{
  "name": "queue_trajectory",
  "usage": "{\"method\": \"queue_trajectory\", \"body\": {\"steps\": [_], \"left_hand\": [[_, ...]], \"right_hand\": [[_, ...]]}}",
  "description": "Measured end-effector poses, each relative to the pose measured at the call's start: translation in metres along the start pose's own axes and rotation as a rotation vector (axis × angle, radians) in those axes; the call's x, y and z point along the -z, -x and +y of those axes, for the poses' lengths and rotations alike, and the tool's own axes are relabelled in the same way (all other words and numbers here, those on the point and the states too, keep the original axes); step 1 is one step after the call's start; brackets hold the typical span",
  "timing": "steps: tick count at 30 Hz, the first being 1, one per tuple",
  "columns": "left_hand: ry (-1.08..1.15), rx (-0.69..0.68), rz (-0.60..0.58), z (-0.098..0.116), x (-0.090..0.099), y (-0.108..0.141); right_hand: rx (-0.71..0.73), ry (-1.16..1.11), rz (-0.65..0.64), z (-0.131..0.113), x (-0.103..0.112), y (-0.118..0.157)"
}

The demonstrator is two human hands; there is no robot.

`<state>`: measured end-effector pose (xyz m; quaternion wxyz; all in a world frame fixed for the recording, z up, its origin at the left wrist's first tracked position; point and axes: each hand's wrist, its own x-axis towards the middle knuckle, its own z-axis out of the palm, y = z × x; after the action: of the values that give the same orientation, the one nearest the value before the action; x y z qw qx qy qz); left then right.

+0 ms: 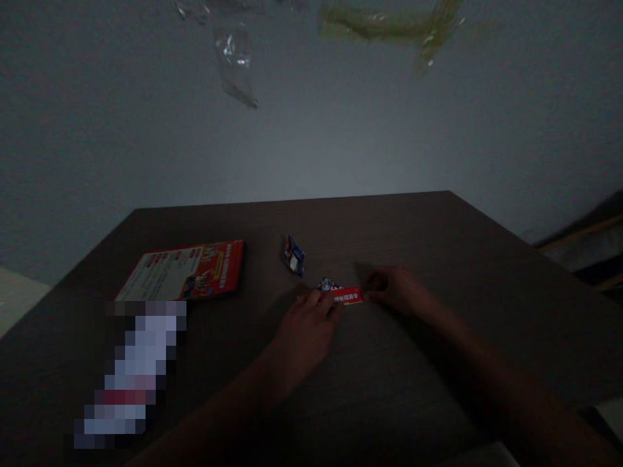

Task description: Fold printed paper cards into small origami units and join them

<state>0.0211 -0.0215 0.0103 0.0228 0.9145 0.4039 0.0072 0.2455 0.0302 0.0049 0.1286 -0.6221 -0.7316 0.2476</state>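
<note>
On the dark table lies a small red paper strip [349, 296] with white printed characters. The curled fingers of my left hand [311, 324] press on its left end and hide that part. At the strip's right end, the thumb and forefinger of my right hand [395, 290] are pinched together. A small crumpled-looking piece with a dark and white pattern [328, 284] shows just behind the strip, partly covered by my left fingers. Farther back stands a small folded blue printed card [294, 257], bent and tilted.
A flat red and white printed box or booklet [195, 269] lies on the table [379, 227] at the left. A blurred-out whitish object [136, 376] is nearer to me. Behind rises a wall [341, 130] with clear tape [237, 61] and yellowish tape [379, 23].
</note>
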Motion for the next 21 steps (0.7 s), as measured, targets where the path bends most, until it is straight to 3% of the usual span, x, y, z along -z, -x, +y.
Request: {"method": "queue_trajectory", "body": {"steps": [5, 10, 16, 21], "left_hand": [[-0.002, -0.002, 0.021, -0.001, -0.003, 0.001], [-0.012, -0.003, 0.023, -0.001, -0.004, 0.001], [-0.017, 0.009, 0.038, 0.0, -0.004, 0.002], [-0.027, 0.017, 0.007, -0.003, -0.005, 0.008]], "right_hand": [[0.024, -0.062, -0.023, 0.01, 0.004, 0.0], [0.063, -0.159, -0.001, 0.003, -0.006, 0.001], [0.093, -0.05, 0.029, -0.014, -0.018, -0.001], [0.046, -0.051, 0.003, -0.015, -0.016, -0.003]]}}
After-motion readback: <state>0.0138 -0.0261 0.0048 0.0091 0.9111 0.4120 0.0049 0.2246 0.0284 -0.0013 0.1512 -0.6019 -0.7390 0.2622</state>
